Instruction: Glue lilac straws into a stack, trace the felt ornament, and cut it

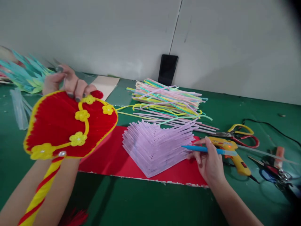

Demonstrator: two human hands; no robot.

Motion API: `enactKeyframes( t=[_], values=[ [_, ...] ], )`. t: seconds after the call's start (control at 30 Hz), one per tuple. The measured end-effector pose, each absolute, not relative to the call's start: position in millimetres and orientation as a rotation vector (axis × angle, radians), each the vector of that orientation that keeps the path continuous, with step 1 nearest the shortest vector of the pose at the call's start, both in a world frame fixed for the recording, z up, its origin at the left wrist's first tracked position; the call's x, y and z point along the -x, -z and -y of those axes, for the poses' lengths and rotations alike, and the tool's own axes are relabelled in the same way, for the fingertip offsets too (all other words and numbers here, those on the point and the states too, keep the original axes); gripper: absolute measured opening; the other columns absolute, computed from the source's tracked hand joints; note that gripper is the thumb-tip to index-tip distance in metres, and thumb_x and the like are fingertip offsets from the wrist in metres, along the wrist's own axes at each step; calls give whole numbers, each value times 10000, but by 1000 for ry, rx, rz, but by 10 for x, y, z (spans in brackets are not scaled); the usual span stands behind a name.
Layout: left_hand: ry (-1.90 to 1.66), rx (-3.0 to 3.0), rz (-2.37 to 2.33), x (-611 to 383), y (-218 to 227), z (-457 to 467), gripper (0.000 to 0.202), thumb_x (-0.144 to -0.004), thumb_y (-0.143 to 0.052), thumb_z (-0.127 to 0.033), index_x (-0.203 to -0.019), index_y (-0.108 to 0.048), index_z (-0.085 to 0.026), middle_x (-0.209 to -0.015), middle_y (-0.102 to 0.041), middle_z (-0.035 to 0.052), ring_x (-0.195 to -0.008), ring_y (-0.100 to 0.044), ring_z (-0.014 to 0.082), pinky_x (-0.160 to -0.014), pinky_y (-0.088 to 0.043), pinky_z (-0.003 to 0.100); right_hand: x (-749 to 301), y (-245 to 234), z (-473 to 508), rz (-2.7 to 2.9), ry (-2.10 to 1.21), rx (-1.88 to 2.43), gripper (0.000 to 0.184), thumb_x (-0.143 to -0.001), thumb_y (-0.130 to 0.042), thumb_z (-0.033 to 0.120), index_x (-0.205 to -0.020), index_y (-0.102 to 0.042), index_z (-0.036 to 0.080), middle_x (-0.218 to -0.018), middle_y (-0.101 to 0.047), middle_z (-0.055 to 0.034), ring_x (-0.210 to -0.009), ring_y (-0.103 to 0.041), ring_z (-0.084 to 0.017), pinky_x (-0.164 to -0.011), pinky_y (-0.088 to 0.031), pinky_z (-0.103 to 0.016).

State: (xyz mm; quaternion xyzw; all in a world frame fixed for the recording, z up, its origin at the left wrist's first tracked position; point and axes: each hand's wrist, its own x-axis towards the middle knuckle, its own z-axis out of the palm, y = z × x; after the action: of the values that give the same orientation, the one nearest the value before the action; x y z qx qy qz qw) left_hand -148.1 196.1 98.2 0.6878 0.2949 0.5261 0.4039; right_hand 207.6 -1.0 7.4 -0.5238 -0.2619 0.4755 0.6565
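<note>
My left hand (76, 83) is closed on the top edge of a red fan (58, 122). The fan has a yellow rim, yellow flowers on a curved stem, pearl-like beads and a handle wound in yellow and red. Its face is turned towards me, and it covers part of my left wrist. Between the fingers of my right hand (211, 163) is a slim blue pen (199, 148), its tapered end pointing left. This end lies over the right side of a lilac heart-shaped panel of pipe cleaners (152, 150). Under the panel lies a red sheet (105, 157).
Behind the panel is a pile of coloured pipe cleaners (166, 97). A black phone (168, 69) leans on the wall. To the right lie a yellow glue gun (240, 160), scissors (251, 141) and a cord. Clear sticks (18, 110) and teal leaf-like pieces (28, 70) are at left.
</note>
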Motion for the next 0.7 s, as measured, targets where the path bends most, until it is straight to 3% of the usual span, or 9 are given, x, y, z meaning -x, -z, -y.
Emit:
enactKeyframes(
  t=[0.1,0.2,0.27,0.37,0.47,0.6,0.7],
  values=[
    [-1318,-1653,-731,1517,-1035,-1925,599,-831,-409,-390,-805,100,-77,-457,-23,-39,-411,-152,46,-453,-348,131,-2076,-62,24,626,-1037,1161,303,-828,-611,468,-744,-629,177,-375,-476,68,-342,-462,-91,-422,-506,-237],
    [-1232,-1612,-737,1397,-1058,-1803,445,-892,-308,-405,-634,-72,-129,-472,-27,-32,-423,-200,65,-467,-351,189,-2045,-65,61,694,-950,1189,268,-809,-651,441,-830,-613,177,-592,-638,25,-418,-518,-79,-408,-468,-199],
    [-1180,-1453,-599,1227,-1031,-1672,322,-859,-323,-360,-636,-193,-167,-454,-49,-48,-381,-209,61,-479,-344,220,-1970,-93,118,756,-887,1239,285,-820,-643,449,-893,-604,177,-743,-694,-2,-404,-503,-59,-418,-485,-212],
    [-1139,-1381,-505,891,-926,-1397,311,-771,-352,-476,-670,-247,-202,-391,-65,-82,-314,-222,59,-455,-337,249,-1744,-199,279,825,-919,1263,296,-852,-595,473,-899,-580,182,-735,-703,-12,-376,-504,-68,-443,-529,-255],
    [-1019,-1343,-473,552,-785,-1032,339,-731,-356,-562,-705,-315,-227,-362,-153,-107,-296,-301,55,-446,-349,275,-1456,-350,530,807,-1104,1203,290,-861,-569,490,-821,-515,207,-742,-698,-18,-510,-617,-128,-420,-530,-253],
    [-870,-1270,-505,157,-603,-523,326,-838,-389,-526,-792,-485,-218,-498,-381,-95,-589,-564,75,-601,-423,313,-1299,-446,888,804,-1197,1144,306,-797,-679,400,-821,-423,234,-777,-655,23,-533,-597,-106,-328,-399,-154],
    [-829,-1138,-517,-168,-469,-254,381,-903,-424,-529,-872,-574,-180,-687,-541,-47,-808,-620,155,-685,-477,339,-1451,-369,1053,848,-1063,1243,390,-757,-728,356,-748,-359,231,-699,-563,66,-452,-482,-59,-331,-342,-146]
  ],
)
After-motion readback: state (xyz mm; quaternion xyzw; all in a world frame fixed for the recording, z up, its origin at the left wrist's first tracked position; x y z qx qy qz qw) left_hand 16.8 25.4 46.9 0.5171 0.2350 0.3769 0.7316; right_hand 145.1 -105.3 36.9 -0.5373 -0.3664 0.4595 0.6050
